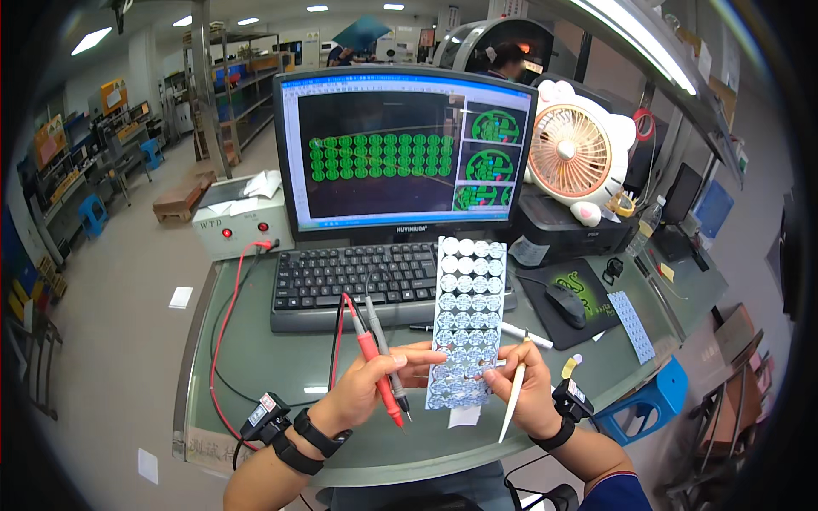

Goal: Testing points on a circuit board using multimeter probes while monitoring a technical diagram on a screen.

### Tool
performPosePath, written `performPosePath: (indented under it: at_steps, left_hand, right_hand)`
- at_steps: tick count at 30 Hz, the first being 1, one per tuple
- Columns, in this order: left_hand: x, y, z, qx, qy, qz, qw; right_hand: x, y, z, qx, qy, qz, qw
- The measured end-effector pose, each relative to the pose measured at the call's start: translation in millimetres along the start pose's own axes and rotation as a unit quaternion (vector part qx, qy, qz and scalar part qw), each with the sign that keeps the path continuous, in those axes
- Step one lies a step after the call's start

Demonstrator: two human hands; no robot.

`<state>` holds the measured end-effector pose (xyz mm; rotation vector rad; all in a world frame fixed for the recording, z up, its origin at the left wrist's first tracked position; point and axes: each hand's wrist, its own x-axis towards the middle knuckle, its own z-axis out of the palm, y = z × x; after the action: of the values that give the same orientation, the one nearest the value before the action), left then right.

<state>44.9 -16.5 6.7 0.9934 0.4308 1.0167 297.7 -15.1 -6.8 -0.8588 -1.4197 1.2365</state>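
Observation:
Upright in front of the keyboard stands a long pale circuit board panel (467, 319), with rows of round boards on it. My left hand (366, 387) is closed, with a red test probe (370, 351) and a grey test probe (380, 339) between its fingers; its fingertips touch the panel's left edge. My right hand (530, 392) is closed on the panel's lower right edge. It also holds a slim, pale, pointed tool (515, 393), tip down, whose exact kind I cannot tell. Small white paper (464, 416) shows below the panel.
Behind the panel are a black keyboard (319, 279) and a monitor (375, 196) showing a green board layout. A white tester box (243, 228) with a red lead stands left. On the right are a mouse (565, 305), a second panel (630, 328), a fan (571, 152) and a blue stool (652, 400).

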Motion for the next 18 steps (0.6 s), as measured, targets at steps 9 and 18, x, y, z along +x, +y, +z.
performPosePath:
  at_steps: [9,18]
  left_hand:
    - [2,2,-20,0.226,0.073,-0.108,0.965]
    - [-7,23,-34,0.325,0.151,-0.096,0.929]
  right_hand:
    - [55,-46,-12,-0.451,-0.101,-0.359,0.811]
    - [65,16,-7,-0.438,-0.283,-0.255,0.815]
